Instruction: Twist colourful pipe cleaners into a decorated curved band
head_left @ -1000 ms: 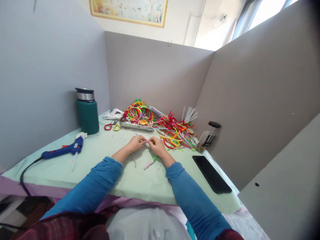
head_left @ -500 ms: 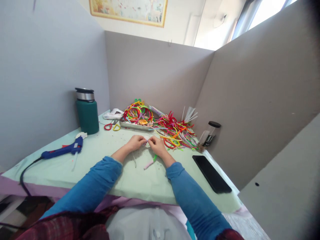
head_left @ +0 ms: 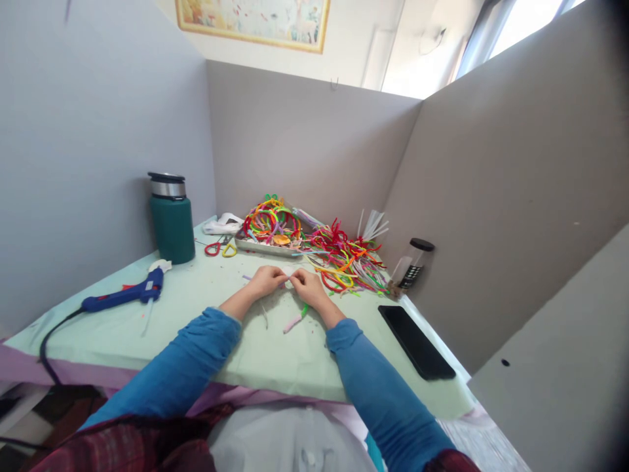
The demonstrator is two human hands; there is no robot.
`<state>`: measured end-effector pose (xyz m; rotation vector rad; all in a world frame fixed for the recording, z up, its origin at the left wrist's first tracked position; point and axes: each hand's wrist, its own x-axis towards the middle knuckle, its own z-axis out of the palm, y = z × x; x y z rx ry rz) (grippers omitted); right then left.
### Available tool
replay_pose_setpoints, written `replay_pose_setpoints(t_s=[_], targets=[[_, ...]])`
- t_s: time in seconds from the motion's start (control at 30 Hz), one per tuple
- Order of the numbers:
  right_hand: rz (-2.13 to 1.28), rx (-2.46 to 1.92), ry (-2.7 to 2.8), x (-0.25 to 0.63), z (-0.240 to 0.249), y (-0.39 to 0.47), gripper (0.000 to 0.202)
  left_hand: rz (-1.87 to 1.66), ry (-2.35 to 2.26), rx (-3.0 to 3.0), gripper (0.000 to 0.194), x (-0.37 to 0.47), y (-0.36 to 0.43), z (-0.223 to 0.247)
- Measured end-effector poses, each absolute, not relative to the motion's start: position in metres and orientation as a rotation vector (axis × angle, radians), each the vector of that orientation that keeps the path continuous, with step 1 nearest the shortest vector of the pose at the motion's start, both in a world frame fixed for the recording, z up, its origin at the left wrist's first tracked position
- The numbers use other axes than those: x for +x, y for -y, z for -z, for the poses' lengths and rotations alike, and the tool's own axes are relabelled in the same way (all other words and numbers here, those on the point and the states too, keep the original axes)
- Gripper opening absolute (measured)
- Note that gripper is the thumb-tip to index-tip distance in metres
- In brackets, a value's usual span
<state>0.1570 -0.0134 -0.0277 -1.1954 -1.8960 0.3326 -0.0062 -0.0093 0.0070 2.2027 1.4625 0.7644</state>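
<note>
My left hand [head_left: 268,280] is closed in a pinch on a lilac pipe cleaner [head_left: 246,277], whose end sticks out to the left behind the knuckles. Fingertip to fingertip with it, my right hand [head_left: 307,285] is pinched at the same pale lilac strand; most of it is hidden by the fingers. Below the right wrist lies a short pink and green pipe cleaner piece [head_left: 293,322] on the pale green table cover [head_left: 236,364]. A thin bent strand [head_left: 265,317] rests just below my left hand.
A metal tray [head_left: 265,248] of colourful pipe cleaner loops stands behind the hands, beside a heap of loose pipe cleaners [head_left: 348,255]. At left are a blue glue gun [head_left: 122,296], a green bottle [head_left: 171,226] and scissors [head_left: 228,250]. A black phone [head_left: 417,342] and clear bottle [head_left: 413,269] are at right.
A lilac end of the pipe cleaner now shows to the left of my left hand. Both hands have hardly moved.
</note>
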Motion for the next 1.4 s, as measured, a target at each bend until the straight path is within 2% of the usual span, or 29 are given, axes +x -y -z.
replay_pose_setpoints(t_s=[0.93, 1.4], targets=[[-0.364, -1.137, 1.920, 0.158, 0.028, 0.014, 0.017, -0.731, -1.359, 2.120, 0.033, -0.005, 0.012, -0.006], [-0.326, -1.146, 1.909, 0.157, 0.028, 0.014, 0.018, -0.806, -1.314, 2.134, 0.027, -0.005, 0.004, 0.006]])
